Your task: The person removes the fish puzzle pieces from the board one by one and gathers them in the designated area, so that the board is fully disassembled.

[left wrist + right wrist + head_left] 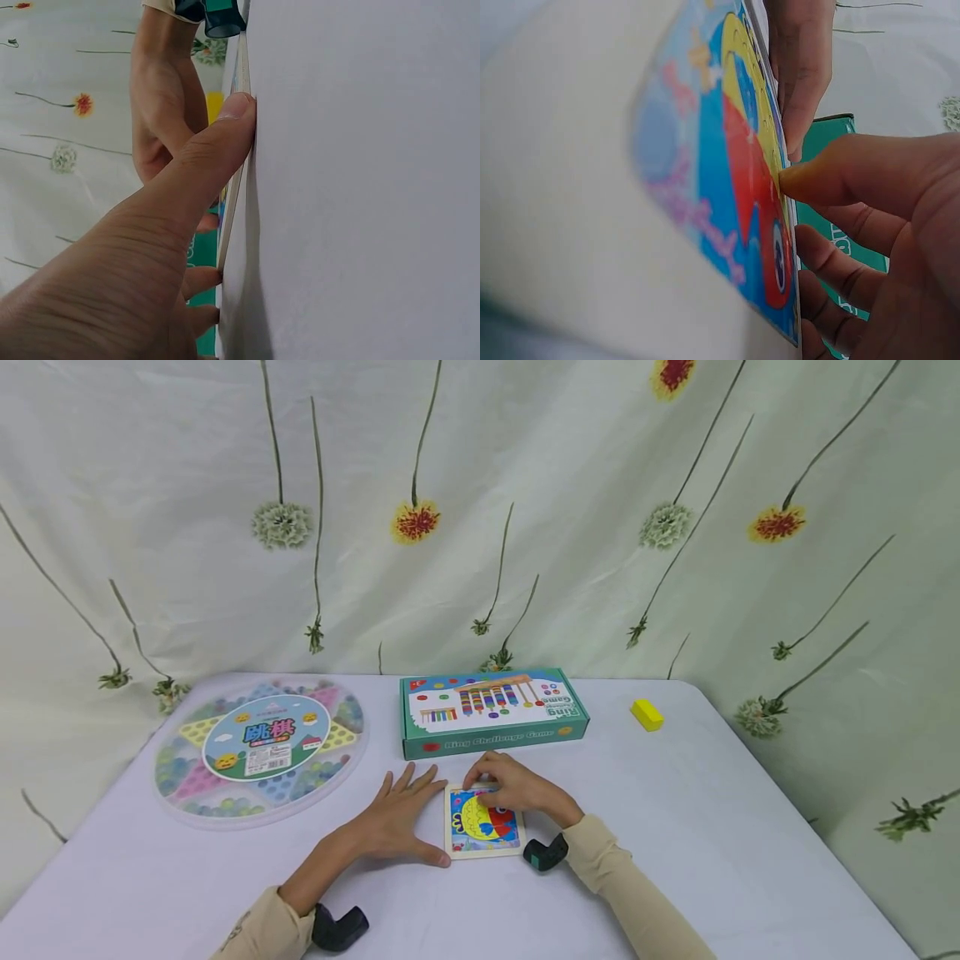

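A small square fish jigsaw puzzle (487, 843) lies on the white-covered table, a yellow and red fish on blue within a pale frame. My left hand (397, 822) is spread at its left side, the thumb at the near left corner and the fingertips by the far left corner. From the right, my right hand (513, 785) reaches over the far part of the puzzle, fingers loosely bent. In the right wrist view its thumb (817, 180) touches the fish picture, while the other fingers (836, 262) stand around the far edge. No loose piece shows between them.
Behind the puzzle lies a green Ring Challenge Game box (495, 739). A round clear-plastic Chinese checkers set (262, 752) with coloured marbles is at the left. A yellow block (647, 715) sits at the back right. A flower-print curtain (480, 527) hangs behind the table.
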Tool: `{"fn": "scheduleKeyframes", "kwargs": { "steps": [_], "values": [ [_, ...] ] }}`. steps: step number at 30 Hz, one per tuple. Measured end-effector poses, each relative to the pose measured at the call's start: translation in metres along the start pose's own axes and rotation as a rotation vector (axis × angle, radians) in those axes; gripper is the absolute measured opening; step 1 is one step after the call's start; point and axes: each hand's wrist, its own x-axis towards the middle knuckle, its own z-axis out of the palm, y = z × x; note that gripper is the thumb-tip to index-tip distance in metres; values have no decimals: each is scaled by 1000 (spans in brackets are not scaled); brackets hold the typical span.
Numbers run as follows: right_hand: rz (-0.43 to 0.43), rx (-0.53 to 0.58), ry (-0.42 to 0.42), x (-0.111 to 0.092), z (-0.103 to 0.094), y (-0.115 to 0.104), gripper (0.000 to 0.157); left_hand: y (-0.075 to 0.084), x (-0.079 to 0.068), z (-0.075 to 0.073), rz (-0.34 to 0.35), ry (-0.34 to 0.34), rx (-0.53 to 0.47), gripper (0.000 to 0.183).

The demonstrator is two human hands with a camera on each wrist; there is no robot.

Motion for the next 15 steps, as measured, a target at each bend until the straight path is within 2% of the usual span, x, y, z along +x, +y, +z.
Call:
{"fn": "scheduleKeyframes", "kwargs": {
  "steps": [15],
  "values": [
    [4,-6,7,0,-2,-4,18,0,-2,-1,7,4,-16,110]
  ]
}}
